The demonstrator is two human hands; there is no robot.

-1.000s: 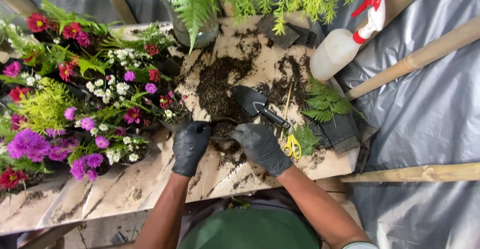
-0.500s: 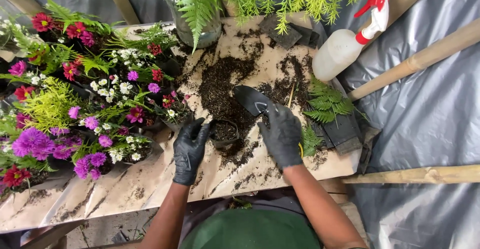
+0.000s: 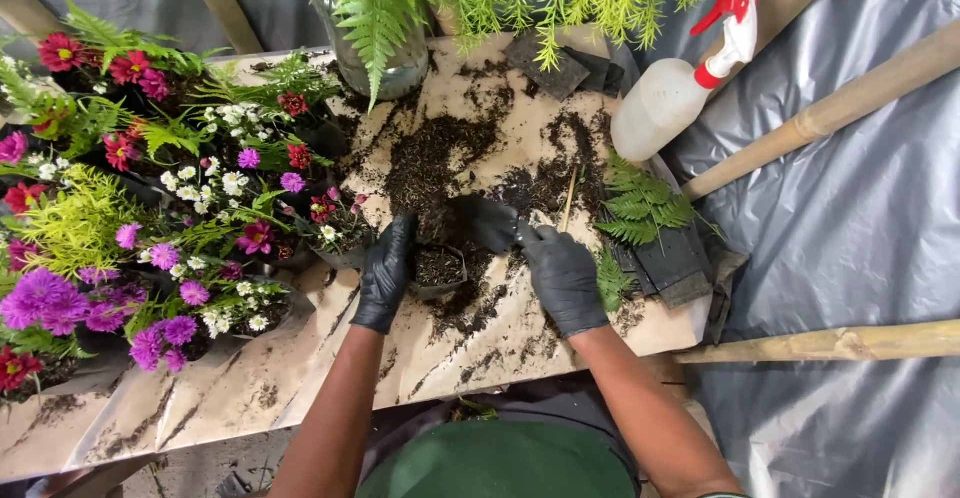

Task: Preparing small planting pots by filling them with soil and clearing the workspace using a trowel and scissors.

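Gloved left hand (image 3: 384,273) steadies small pot (image 3: 438,268); right hand (image 3: 562,276) grips trowel (image 3: 487,222).

Both hands gloved: left hand (image 3: 385,273) and right hand (image 3: 562,276) each in a black, thin, slightly glossy rubber glove ending at the wrist, forearms bare without sleeves, dark green garment visible at near centre edge.

Two black-gloved hands (image 3: 385,273) (image 3: 562,276), one small black pot (image 3: 437,268), one trowel (image 3: 487,220), one spray bottle (image 3: 672,98), two bamboo poles (image 3: 830,113) (image 3: 830,343)
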